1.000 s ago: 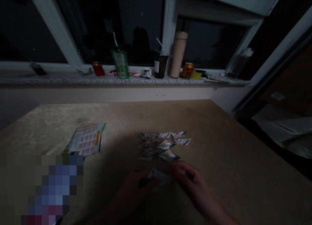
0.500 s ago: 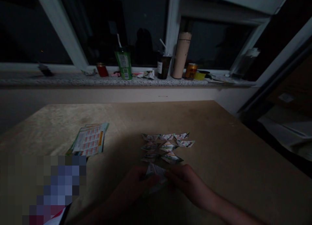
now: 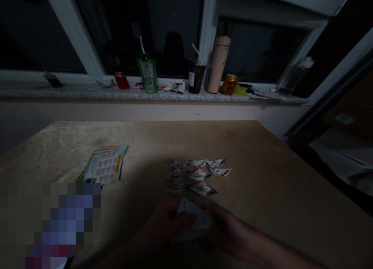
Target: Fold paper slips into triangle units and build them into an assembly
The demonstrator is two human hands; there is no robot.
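A partly folded sheet of printed paper (image 3: 199, 218) is between my hands at the bottom middle, with a pointed corner facing away from me. My left hand (image 3: 167, 220) grips its left side, the thumb lying across the paper. At its right edge is my right hand (image 3: 225, 226), fingers curled behind or under the sheet and mostly in shadow. Just beyond lie several folded paper boats (image 3: 201, 175) in rows, made of similar printed paper. To the left rests a stack of printed sheets (image 3: 106, 166).
A wooden table (image 3: 247, 144) carries all this. Behind it runs a stone windowsill (image 3: 96, 93) with a green cup (image 3: 148, 75), a dark cup (image 3: 196, 78), a beige flask (image 3: 218, 65), a gold can (image 3: 229, 84) and a red jar (image 3: 121, 81). A blurred-out patch covers the lower left.
My right hand has shifted a little right and down along the paper, so more of its printed face shows. My left hand keeps its grip. The boats have not been moved.
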